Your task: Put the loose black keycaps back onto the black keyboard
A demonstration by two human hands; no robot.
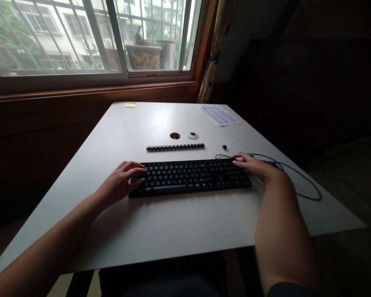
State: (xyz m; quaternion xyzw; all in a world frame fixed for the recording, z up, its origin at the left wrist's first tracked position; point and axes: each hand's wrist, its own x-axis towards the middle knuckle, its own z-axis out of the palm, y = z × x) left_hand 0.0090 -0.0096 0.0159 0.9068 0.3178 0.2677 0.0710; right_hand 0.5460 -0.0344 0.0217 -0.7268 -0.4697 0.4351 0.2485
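Observation:
A black keyboard (179,177) lies on the white table with its long side towards me. My left hand (125,179) holds its left end, the fingers reaching over the upper keys and the thumb lower down. At the far right corner my right hand (249,164) grips the keyboard, thumb on top and fingers stretched along the back edge. Beyond the keyboard runs a straight row of loose black keycaps (175,147). One small black piece (224,147), probably another keycap, sits apart to the right of that row.
A black cable (309,181) loops over the right side of the white table (173,222), past a purple item (277,165) partly behind my right arm. Farther back are a round hole (174,135), a white ring cover (193,135), printed paper (221,115) and yellow notes (130,105).

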